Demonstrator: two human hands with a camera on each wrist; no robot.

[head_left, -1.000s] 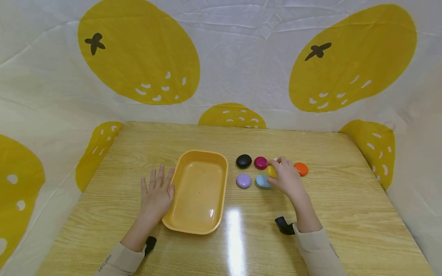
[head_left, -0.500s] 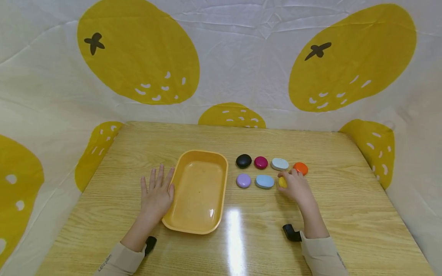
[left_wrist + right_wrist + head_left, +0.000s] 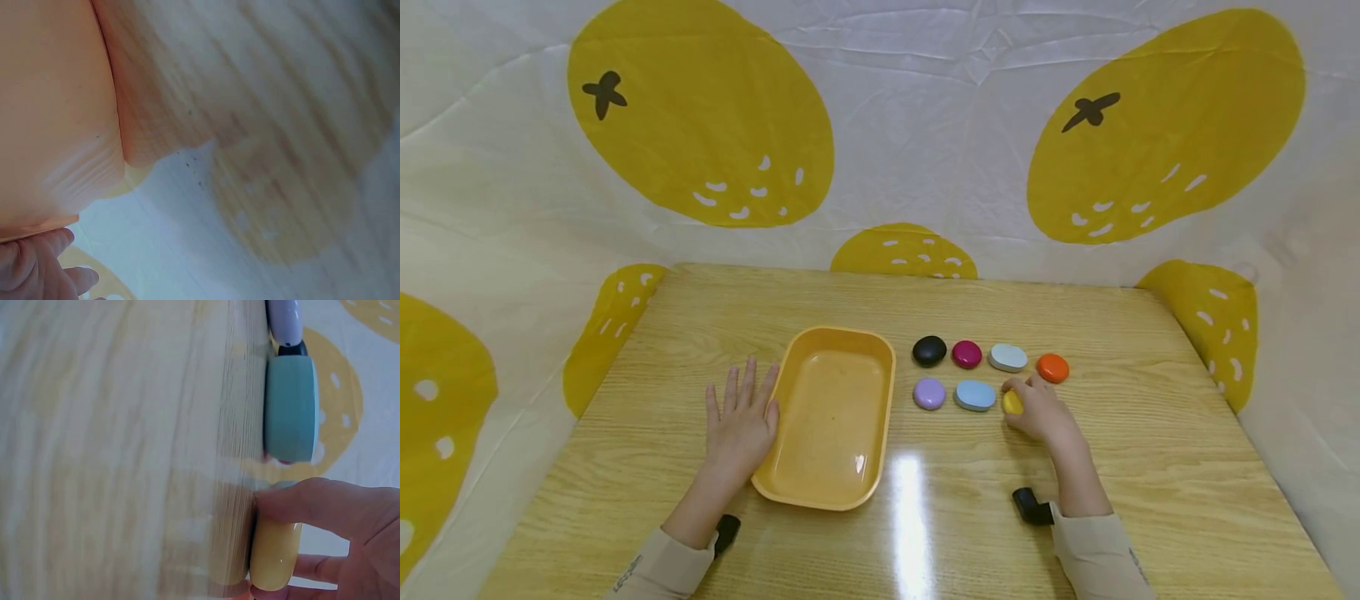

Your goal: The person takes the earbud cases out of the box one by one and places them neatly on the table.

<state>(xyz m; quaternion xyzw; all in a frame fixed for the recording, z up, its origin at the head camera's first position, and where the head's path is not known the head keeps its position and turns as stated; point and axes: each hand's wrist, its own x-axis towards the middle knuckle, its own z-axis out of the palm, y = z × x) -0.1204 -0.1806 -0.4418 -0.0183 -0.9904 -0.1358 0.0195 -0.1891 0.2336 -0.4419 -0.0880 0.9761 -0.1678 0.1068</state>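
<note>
My right hand point(image 3: 1042, 413) pinches a smooth, rounded yellow piece point(image 3: 1012, 403) between thumb and fingers. In the right wrist view this yellow piece point(image 3: 275, 553) touches the tabletop or sits just at it; which, I cannot tell. Just left of it lies a light-blue oval piece point(image 3: 975, 396), then a lilac round one point(image 3: 929, 394). Behind them stand black point(image 3: 929, 351), crimson point(image 3: 967, 354), pale grey-blue point(image 3: 1008, 357) and orange point(image 3: 1053, 368) pieces. Over on the left, my left hand point(image 3: 740, 427) lies with straight fingers against the side of an orange-yellow plastic tray point(image 3: 887, 417).
The wooden table point(image 3: 962, 533) runs back to a white cloth point(image 3: 917, 150) printed with yellow fruit. Black wrist-worn devices stick out at both cuffs, one beside the right sleeve point(image 3: 1093, 542).
My right hand has carried the yellow piece right and nearer, from in front of the pale grey-blue piece to beside the light-blue one. The left hand and tray have stayed put.
</note>
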